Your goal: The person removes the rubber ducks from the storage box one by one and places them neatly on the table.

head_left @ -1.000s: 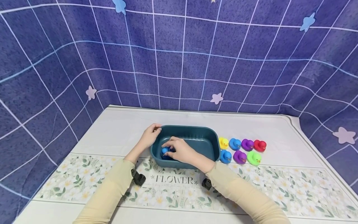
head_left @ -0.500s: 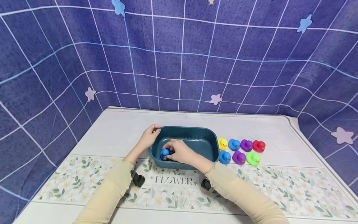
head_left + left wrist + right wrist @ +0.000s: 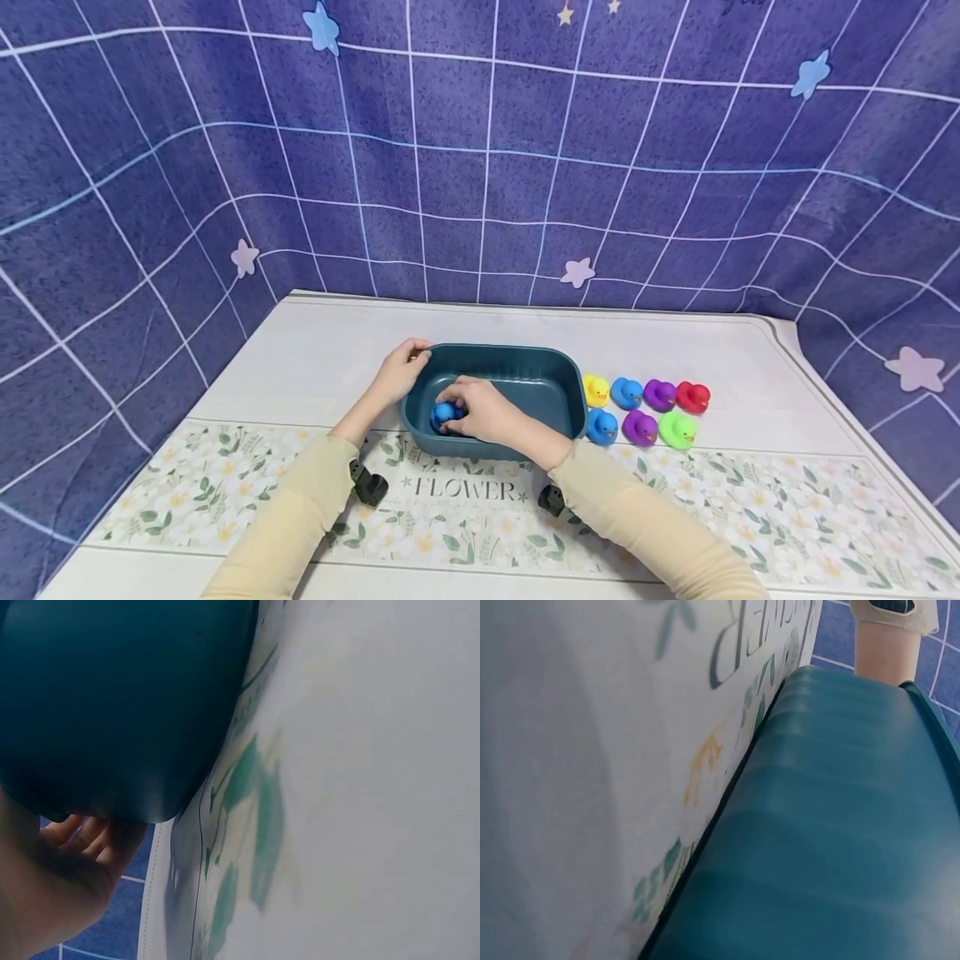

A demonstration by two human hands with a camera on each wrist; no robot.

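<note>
A deep teal plastic basin [image 3: 543,392] rests on the table. At its far left corner my left hand [image 3: 399,372] grips the rim; the left wrist view has those fingers [image 3: 94,838] against the basin's outer wall. My right hand [image 3: 483,408] reaches down inside, its thumb and fingers around a blue rubber duck [image 3: 442,413] near the left end. Part of the duck is hidden by the fingers. Mostly the basin's ribbed outer side [image 3: 840,817] fills the right wrist view, which does not show the right hand.
Right of the basin, rubber ducks stand in two rows: yellow [image 3: 596,390], blue [image 3: 627,392], purple [image 3: 660,395] and red [image 3: 693,397] behind; blue [image 3: 602,426], purple [image 3: 641,427] and green [image 3: 678,430] in front. A flower-print cloth [image 3: 300,517] covers the table; a purple curtain [image 3: 480,167] hangs behind.
The whole head view has shifted slightly downward. My right fingers have moved a little about the blue duck inside the basin; the left hand stays at the rim.
</note>
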